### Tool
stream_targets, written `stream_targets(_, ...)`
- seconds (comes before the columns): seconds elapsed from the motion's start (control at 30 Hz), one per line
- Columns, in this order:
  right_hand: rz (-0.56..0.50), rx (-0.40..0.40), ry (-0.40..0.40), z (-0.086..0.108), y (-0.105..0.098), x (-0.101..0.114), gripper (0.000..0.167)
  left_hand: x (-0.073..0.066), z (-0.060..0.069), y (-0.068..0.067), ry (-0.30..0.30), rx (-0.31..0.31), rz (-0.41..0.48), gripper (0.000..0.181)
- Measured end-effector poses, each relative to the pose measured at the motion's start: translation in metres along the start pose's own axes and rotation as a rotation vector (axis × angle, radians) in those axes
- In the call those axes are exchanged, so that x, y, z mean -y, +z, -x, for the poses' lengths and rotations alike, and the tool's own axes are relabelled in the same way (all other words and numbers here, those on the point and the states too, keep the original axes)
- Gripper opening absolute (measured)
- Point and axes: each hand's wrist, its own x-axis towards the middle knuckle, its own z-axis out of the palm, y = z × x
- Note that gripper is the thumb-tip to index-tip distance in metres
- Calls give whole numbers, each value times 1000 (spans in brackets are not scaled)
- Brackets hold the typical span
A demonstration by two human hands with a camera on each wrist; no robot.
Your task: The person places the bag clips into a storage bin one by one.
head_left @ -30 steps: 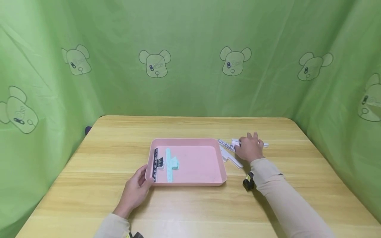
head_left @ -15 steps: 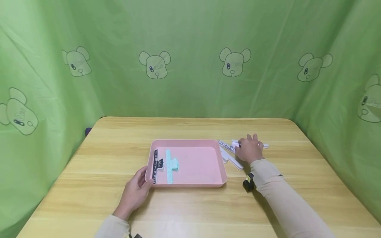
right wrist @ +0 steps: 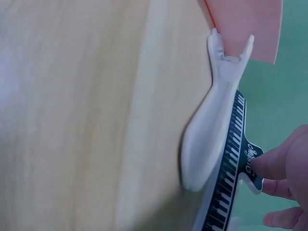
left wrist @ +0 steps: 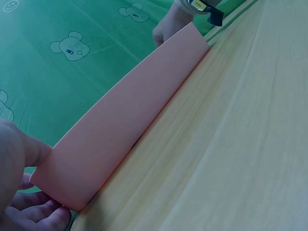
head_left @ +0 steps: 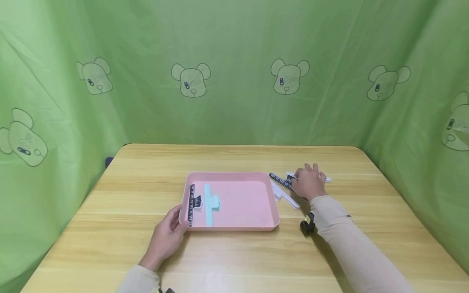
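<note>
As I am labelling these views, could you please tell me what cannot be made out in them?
Head: middle of the rear white bar, behind the right grip.
Right wrist: one end of the held clip, cut off by the bottom edge.
Left wrist: inside of the tray, hidden by its wall.

The tray [head_left: 245,203] has room at right; its rim [head_left: 273,205] and a white clip [head_left: 288,198] separate this from the right hand [head_left: 309,183].

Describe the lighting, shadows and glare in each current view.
Head view: bright, with pale glare low on the table and a shadow beside the right sleeve; left wrist view: dimmer, the curtain bluish-green; right wrist view: also cool-toned, a soft shadow below the white clip.
</note>
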Motion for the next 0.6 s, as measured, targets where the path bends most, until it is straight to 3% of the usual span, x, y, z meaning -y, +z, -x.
stream_targets(0.37,-27,-19,-8,1,-6,4,13,-1,1,0,-18,-1,-16,58)
stream_targets(0.6,-24,-9,1,5,-11,6,9,-1,1,0,-14,6,-11,58)
